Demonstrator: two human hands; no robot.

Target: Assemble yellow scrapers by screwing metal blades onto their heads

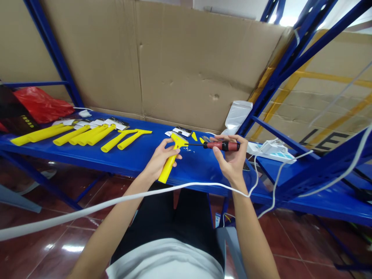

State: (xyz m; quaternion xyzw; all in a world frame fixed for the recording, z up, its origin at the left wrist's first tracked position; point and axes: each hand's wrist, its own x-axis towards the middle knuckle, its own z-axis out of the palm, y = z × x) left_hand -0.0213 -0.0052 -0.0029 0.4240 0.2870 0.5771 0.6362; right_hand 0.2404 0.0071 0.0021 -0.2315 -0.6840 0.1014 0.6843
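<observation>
My left hand point(159, 158) is closed around a yellow scraper point(166, 170), its broad head pointing away from me and its hollow handle towards me. In my right hand point(235, 161) is a screwdriver point(222, 145) with a red and black handle. Its thin shaft points left, and the tip meets or lies very near the scraper's head; exact contact is too small to tell. Small bits, probably screws point(190, 150), lie scattered on the blue table just beyond. Small yellow pieces point(194, 136) and a black-and-white card point(183, 131) lie behind them.
Several yellow scrapers point(83, 135), some with cards, lie in a row on the blue table point(136, 159) at left. A red plastic bag point(43, 104) sits at far left. A white cable point(122, 199) crosses before me. A power strip point(273, 150) is at right.
</observation>
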